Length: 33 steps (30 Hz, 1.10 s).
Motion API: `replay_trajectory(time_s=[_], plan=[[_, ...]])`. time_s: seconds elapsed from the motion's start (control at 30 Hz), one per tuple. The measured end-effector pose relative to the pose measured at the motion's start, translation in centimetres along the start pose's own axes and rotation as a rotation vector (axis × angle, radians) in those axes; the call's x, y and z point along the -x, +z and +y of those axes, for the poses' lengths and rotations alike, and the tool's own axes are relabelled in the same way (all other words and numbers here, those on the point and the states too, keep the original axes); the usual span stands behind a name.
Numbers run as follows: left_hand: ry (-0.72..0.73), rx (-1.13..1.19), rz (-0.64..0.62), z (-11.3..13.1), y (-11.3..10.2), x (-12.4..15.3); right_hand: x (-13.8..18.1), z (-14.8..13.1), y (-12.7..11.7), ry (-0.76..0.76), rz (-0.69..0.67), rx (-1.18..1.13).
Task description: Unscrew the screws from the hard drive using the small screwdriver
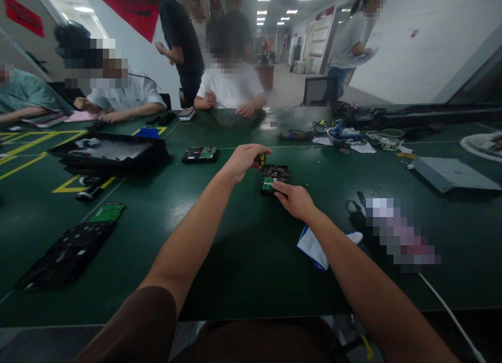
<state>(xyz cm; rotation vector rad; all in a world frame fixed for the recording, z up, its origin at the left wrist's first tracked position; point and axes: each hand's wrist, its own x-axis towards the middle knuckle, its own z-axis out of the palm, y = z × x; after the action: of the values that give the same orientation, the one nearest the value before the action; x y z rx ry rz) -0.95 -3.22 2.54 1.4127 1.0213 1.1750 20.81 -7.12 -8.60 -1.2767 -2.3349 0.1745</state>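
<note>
A black hard drive with a green circuit board lies on the dark green table in front of me. My left hand is closed on a small yellow-and-black tool just above the drive's far left corner. Resting on the drive's near edge is my right hand, its fingers touching the green board. Both arms reach forward across the table.
A second drive lies farther left. A black tray, a green board and a black panel sit at left. A blue-white cloth, cables and a grey case lie at right. Several people sit or stand across the table.
</note>
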Motion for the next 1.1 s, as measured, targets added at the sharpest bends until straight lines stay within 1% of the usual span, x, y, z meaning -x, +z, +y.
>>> replay_trajectory(time_s=[0.07,0.17,0.27,0.33,0.43,0.5,0.57,0.63,0.7,0.77,0.83,0.97,1.03,1.1], plan=[[-0.037,0.023,-0.040,0.22,0.10,0.23,0.02,-0.08,-0.07,0.007,-0.005,-0.001],[-0.102,0.126,-0.106,0.22,0.33,0.38,0.05,-0.25,-0.20,0.031,-0.015,-0.008],[-0.131,0.216,-0.115,-0.05,0.39,0.20,0.03,-0.34,-0.30,0.041,-0.020,-0.011],[-0.119,0.207,-0.088,-0.17,0.29,0.02,-0.01,-0.30,-0.32,0.036,-0.023,-0.007],[-0.057,0.100,0.006,-0.08,0.07,-0.07,-0.06,-0.10,-0.23,0.018,-0.023,-0.005],[-0.032,0.037,0.033,0.09,0.04,0.03,-0.05,0.07,-0.09,0.013,-0.016,-0.009],[-0.041,0.035,-0.015,0.22,0.18,0.22,-0.02,0.19,0.06,0.011,-0.006,-0.014],[-0.069,0.092,-0.092,0.24,0.44,0.37,0.00,0.20,0.16,0.009,0.003,-0.016],[-0.097,0.168,-0.133,0.18,0.73,0.40,-0.01,0.11,0.15,0.010,0.005,-0.014],[-0.109,0.220,-0.123,0.09,0.91,0.33,-0.02,-0.04,0.07,0.016,-0.003,-0.009],[-0.094,0.224,-0.084,0.06,0.91,0.21,-0.02,-0.16,-0.05,0.021,-0.013,-0.006],[-0.017,0.122,-0.017,0.21,0.72,0.22,-0.01,-0.14,-0.12,0.015,-0.013,-0.009],[-0.005,0.091,-0.027,0.33,0.72,0.37,-0.01,-0.03,-0.04,0.009,-0.011,-0.010],[-0.030,0.101,-0.080,0.39,0.82,0.55,-0.01,0.08,0.06,0.004,-0.009,-0.009]])
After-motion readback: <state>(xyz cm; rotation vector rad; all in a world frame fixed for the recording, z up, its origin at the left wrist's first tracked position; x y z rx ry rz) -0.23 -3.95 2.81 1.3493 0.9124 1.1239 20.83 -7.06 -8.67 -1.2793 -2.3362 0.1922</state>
